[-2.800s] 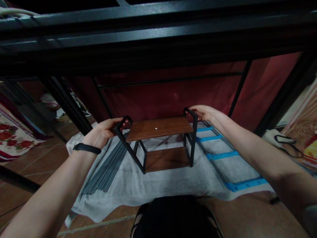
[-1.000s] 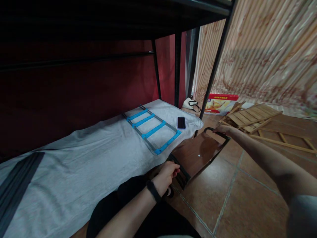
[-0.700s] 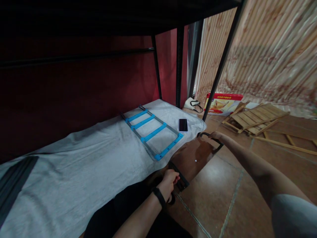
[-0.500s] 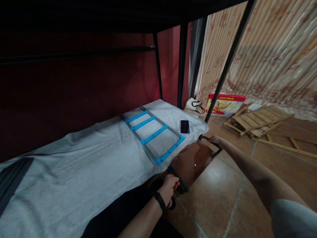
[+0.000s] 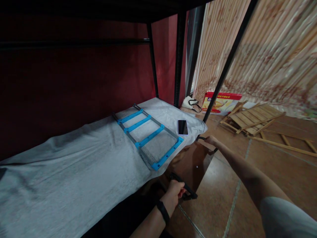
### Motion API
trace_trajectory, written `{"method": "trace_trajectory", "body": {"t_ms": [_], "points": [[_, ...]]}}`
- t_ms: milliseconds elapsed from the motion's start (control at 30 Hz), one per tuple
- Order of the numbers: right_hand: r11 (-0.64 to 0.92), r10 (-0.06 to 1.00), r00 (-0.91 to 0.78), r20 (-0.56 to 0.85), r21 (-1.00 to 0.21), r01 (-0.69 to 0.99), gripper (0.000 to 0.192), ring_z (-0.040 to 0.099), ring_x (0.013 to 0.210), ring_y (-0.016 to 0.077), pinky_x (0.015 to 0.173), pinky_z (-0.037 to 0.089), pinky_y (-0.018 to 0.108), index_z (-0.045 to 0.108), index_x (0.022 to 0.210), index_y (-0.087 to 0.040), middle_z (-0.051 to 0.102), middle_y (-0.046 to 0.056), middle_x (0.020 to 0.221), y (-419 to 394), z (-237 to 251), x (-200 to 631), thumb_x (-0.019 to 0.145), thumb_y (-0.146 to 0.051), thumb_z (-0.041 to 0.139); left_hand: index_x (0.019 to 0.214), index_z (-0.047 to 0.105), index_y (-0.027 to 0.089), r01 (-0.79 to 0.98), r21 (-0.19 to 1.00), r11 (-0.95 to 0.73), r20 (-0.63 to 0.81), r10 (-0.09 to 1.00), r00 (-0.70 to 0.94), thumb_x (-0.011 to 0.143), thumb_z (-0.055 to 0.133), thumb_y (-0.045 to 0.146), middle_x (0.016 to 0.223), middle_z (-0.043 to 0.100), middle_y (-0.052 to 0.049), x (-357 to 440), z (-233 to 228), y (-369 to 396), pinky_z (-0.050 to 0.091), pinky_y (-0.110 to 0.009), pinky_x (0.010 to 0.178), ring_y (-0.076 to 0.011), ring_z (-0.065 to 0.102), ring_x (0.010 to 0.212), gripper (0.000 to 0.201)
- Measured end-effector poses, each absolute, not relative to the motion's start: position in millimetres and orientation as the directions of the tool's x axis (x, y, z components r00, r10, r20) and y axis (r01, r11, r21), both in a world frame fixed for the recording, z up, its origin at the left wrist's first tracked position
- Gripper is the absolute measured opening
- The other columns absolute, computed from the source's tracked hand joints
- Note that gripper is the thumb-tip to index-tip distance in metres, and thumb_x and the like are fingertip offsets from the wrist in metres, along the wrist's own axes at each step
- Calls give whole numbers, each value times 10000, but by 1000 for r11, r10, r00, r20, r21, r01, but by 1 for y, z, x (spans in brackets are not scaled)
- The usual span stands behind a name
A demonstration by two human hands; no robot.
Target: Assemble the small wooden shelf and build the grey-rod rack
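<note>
A small rack with a brown wooden shelf board [image 5: 195,163] and black metal end frames sits low over the tiled floor, just off the right edge of the grey cloth [image 5: 74,178]. My left hand [image 5: 174,195] grips the near black end frame [image 5: 188,191]. My right hand [image 5: 210,141] grips the far end frame. A black band is on my left wrist.
A grey frame with blue rungs [image 5: 148,135] and a phone [image 5: 182,127] lie on the cloth. Black metal posts [image 5: 178,56] rise behind. A red box [image 5: 221,102], a folded wooden slat piece [image 5: 252,117] and a white bag [image 5: 189,103] lie on the floor to the right.
Both hands carried the rack off the cloth to the right and lowered it toward the floor. Over the last second it sank further and my view drifted a little.
</note>
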State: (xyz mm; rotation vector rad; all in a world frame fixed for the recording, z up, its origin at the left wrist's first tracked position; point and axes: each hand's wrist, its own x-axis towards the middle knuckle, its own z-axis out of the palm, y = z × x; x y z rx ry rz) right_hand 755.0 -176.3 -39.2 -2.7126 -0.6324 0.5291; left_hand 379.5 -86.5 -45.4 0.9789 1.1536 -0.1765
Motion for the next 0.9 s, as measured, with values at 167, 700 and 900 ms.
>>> {"method": "trace_trajectory", "body": {"t_ms": [167,700,900], "points": [[-894,408,857,-314,-331,304,311,695,793,204,605,443,231,782,1001,-150,749,98,841,-190,-47,750,899,-324,545,740,598,139,493,661,565,-749,459,477,771,664,61,557,566,21,376,-45,-90,298,-184,497,-72,467,483,106],[-904,364,903,-230,-319,284,367,672,965,232,760,482,272,671,1209,-163,720,129,1078,-196,-48,731,887,-282,540,784,604,141,469,690,552,-721,459,520,720,773,172,615,596,18,370,-37,-84,338,-199,522,-84,521,516,183],[-869,379,921,-91,-378,320,413,587,1187,294,913,478,333,628,1261,-114,608,240,1312,-207,-39,721,903,-298,539,815,585,177,450,672,589,-730,421,538,783,743,219,693,640,-15,351,-33,-78,378,-218,527,-112,580,555,167]]}}
